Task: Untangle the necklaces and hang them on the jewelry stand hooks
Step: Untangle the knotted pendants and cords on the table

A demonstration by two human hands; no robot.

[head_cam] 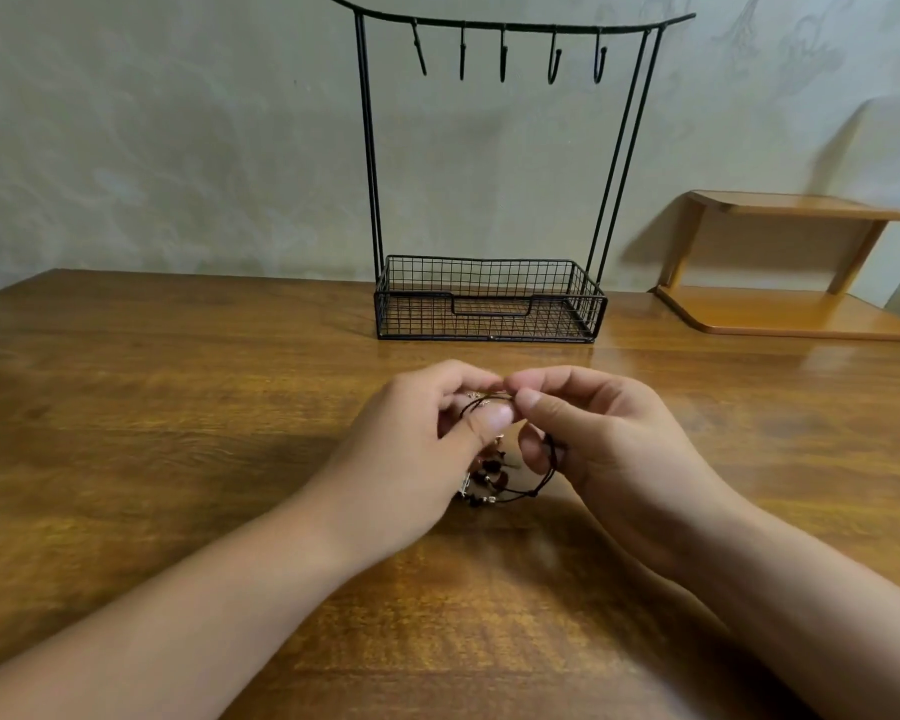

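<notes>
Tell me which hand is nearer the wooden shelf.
Right. The right hand sits on the shelf's side of the table, though well short of it; the left hand is farther away, beyond the right. Both pinch the necklaces.

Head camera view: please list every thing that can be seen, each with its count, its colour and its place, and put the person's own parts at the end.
jewelry stand: one, black wire with a mesh basket base, at the far middle of the table, against the wall.
hooks: five, black, on the top bar of the stand; all bare.
necklaces: a tangled bunch, number unclear, dark cords with small dark and silvery beads, between the two hands, near the table.
wooden shelf: one, light brown, two levels, far right on the table.
table: one, brown wood, under everything.
wall: pale, patterned, behind the table.
left hand: one, pinches a cord of the necklaces.
right hand: one, pinches the cords beside the left hand.
</notes>
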